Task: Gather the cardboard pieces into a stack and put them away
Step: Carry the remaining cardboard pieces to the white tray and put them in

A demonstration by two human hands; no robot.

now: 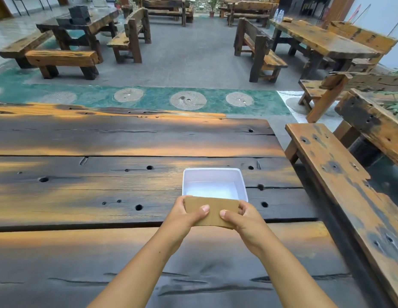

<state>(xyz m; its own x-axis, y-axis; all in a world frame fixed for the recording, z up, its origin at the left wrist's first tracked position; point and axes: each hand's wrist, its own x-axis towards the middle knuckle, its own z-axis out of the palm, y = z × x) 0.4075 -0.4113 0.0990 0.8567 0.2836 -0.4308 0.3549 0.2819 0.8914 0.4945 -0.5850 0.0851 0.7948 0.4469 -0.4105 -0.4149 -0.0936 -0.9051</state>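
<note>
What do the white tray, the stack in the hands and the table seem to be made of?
White tray: likely smooth plastic, with a thin rim and glossy floor.
Cardboard stack: matte brown cardboard.
Table: heavy wood planks, dark and worn, showing grain, cracks and holes.

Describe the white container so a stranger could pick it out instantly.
Start at the dark, scorched-looking wooden plank table nearest the camera. Toward its right end sits a shallow white rectangular plastic tub, just beyond the brown cardboard stack held in both hands. It is the table's only white object.

Tray [242, 181] on desk [104, 196], right of centre; cardboard stack [212, 213] at its near edge; bench [340, 185] right of desk.
</note>
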